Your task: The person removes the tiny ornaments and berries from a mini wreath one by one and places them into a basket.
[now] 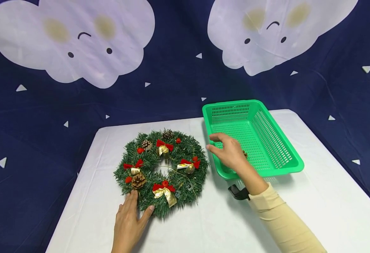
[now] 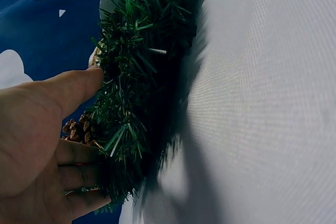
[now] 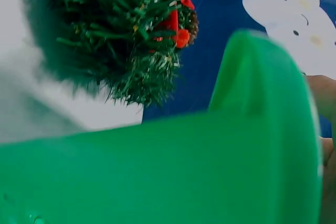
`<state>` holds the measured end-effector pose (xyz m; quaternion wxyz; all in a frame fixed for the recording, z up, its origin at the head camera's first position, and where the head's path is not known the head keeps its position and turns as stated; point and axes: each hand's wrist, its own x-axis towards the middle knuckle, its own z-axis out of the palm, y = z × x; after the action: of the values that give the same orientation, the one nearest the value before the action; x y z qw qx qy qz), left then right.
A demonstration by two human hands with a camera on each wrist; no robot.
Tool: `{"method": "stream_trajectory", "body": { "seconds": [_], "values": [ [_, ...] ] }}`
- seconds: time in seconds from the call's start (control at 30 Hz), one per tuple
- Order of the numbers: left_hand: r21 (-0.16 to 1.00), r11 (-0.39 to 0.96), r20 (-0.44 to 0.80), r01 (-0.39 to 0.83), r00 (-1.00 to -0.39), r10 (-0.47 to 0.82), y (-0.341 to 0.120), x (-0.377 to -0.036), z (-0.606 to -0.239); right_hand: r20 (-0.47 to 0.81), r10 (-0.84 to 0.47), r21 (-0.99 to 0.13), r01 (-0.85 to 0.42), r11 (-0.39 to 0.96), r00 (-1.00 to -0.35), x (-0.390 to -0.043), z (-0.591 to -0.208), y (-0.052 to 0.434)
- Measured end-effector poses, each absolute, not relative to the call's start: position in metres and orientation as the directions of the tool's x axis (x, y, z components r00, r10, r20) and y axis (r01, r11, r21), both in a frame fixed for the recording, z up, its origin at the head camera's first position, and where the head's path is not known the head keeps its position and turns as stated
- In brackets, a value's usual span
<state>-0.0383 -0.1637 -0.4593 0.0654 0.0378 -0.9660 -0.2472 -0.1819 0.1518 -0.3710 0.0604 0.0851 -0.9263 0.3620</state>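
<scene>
A green Christmas wreath (image 1: 161,168) with red and gold bows and pine cones lies flat on the white table (image 1: 210,225). My left hand (image 1: 136,208) rests with straight fingers on the wreath's near left edge. In the left wrist view its thumb (image 2: 79,85) touches the needles of the wreath (image 2: 142,77), close to a pine cone (image 2: 79,129). My right hand (image 1: 223,147) hovers over the near left corner of a green plastic basket (image 1: 279,140), fingers relaxed and holding nothing. A small pine cone (image 1: 245,154) lies in the basket, partly hidden behind that hand.
The basket rim (image 3: 236,156) fills the lower right wrist view, with the wreath (image 3: 105,30) beyond it. A dark blue cloth with white clouds (image 1: 74,38) hangs behind the table. Bare tabletop lies in front of and to the right of the basket.
</scene>
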Motion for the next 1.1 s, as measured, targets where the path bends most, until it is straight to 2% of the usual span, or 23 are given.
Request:
{"method": "stream_trajectory", "body": {
  "seconds": [0.47,0.73,0.9,1.1],
  "values": [
    [0.486,0.873,0.118,-0.038,-0.987,-0.109,-0.164,-0.037,-0.459,0.196,-0.157,-0.697,-0.25,0.672,-0.968,-0.181,-0.368,0.122],
    [0.485,0.874,0.109,-0.039,-0.989,-0.104,-0.164,-0.037,-0.458,0.238,-0.188,-0.675,-0.302,0.673,-0.953,-0.186,-0.367,0.105],
    [0.489,0.871,0.09,-0.046,-0.991,-0.103,-0.164,-0.038,-0.459,0.223,-0.213,-0.661,-0.308,0.684,-0.951,-0.19,-0.365,0.097],
    [0.482,0.875,0.128,-0.028,-0.986,-0.102,-0.163,-0.037,-0.46,0.194,-0.247,-0.65,-0.313,0.693,-0.949,-0.198,-0.359,0.085]
  ]
}}
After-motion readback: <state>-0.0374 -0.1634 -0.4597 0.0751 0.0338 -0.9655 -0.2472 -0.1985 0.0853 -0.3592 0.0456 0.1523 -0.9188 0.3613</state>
